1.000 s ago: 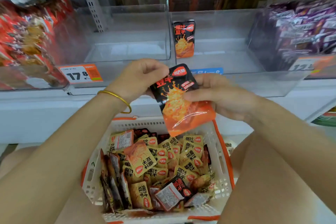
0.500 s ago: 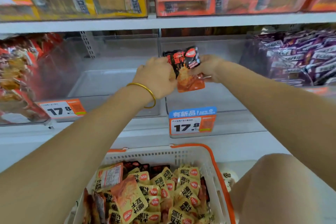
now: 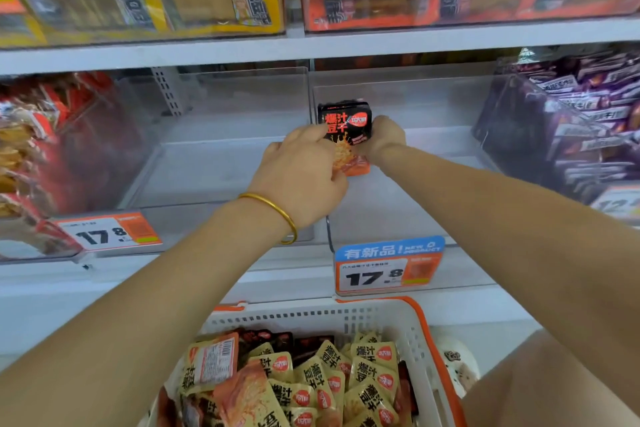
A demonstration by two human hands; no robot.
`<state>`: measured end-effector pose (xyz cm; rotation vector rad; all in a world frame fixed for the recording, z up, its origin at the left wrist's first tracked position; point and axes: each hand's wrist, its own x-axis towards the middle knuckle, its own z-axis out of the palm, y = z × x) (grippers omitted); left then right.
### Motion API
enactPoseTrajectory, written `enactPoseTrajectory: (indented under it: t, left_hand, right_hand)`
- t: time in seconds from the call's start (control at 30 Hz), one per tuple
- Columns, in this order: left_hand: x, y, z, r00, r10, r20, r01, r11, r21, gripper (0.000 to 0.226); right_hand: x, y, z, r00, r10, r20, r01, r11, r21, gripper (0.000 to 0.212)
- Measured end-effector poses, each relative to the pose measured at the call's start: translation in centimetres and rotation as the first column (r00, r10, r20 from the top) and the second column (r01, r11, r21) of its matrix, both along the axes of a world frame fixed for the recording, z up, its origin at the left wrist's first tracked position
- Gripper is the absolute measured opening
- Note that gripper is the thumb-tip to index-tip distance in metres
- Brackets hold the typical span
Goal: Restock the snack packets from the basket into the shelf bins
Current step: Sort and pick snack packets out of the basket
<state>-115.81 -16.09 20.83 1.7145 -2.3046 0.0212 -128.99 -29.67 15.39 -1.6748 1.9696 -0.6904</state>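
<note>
Above the blue price tag (image 3: 389, 265), inside the clear bin (image 3: 433, 100), my left hand (image 3: 301, 177) and right hand (image 3: 384, 137) pinch the snack packet (image 3: 348, 128) upright, raised there from over the basket (image 3: 346, 314) below that tag, so I judge it nearly shelved.

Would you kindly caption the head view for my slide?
Left hand and right hand hold a snack packet upright in the clear bin above the basket.

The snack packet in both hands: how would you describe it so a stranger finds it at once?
On the white shelf, find the clear plastic bin above the blue-topped 17.8 price label. Upright at its left side, held by the left hand and the right hand, stands the black-topped, orange-bottomed snack packet. Its neighbours to the right are purple packets.
</note>
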Motion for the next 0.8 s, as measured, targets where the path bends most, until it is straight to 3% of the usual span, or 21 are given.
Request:
enactPoseTrajectory:
  t: [0.2,0.53,0.6,0.67,0.73,0.8]
  left_hand:
    - [0.0,0.1,0.1,1.000,0.010,-0.006,-0.010,1.000,0.027,0.027]
    - [0.0,0.3,0.0,0.997,-0.009,-0.071,0.011,1.000,0.022,0.037]
    - [0.1,0.6,0.0,0.991,-0.013,-0.131,0.012,1.000,-0.003,0.040]
    - [0.4,1.2,0.0,0.974,-0.029,-0.226,0.015,0.998,-0.063,0.045]
    - [1.1,2.4,0.0,0.939,-0.085,-0.333,0.025,0.983,-0.181,0.051]
    - [1.9,4.2,-0.5,0.896,-0.160,-0.415,0.018,0.945,-0.327,0.045]
  right_hand:
    - [0.6,-0.6,-0.4,0.970,-0.163,0.180,0.153,0.986,0.068,0.062]
    - [-0.5,-0.1,0.4,0.973,-0.176,0.150,0.157,0.979,0.130,0.074]
    - [-1.1,1.1,1.6,0.975,-0.164,0.151,0.145,0.981,0.131,0.069]
    - [-1.7,3.5,3.6,0.953,-0.109,0.281,0.080,0.990,0.114,0.052]
    - [-2.3,7.5,6.1,0.934,0.000,0.358,-0.006,1.000,0.015,0.029]
    - [-2.7,12.9,8.2,0.912,0.149,0.383,-0.107,0.986,-0.128,0.029]
